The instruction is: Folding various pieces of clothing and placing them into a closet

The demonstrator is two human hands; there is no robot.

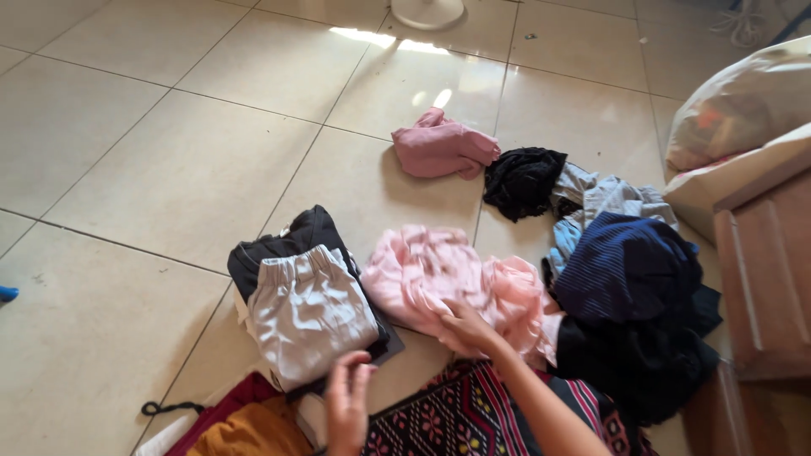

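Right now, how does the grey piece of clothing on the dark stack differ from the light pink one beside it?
The grey garment is folded flat into a neat rectangle; the light pink garment lies crumpled and spread out. The grey garment rests on top of a black folded piece, while the pink one lies straight on the tiled floor. The right hand touches the pink garment; the left hand hovers just below the grey one. Both are pale, soft fabric.

Lying left: folded stack (308, 308); crumpled garment (456, 283) just right; clothes heap (629, 295) further right; balled garment (443, 145) beyond.
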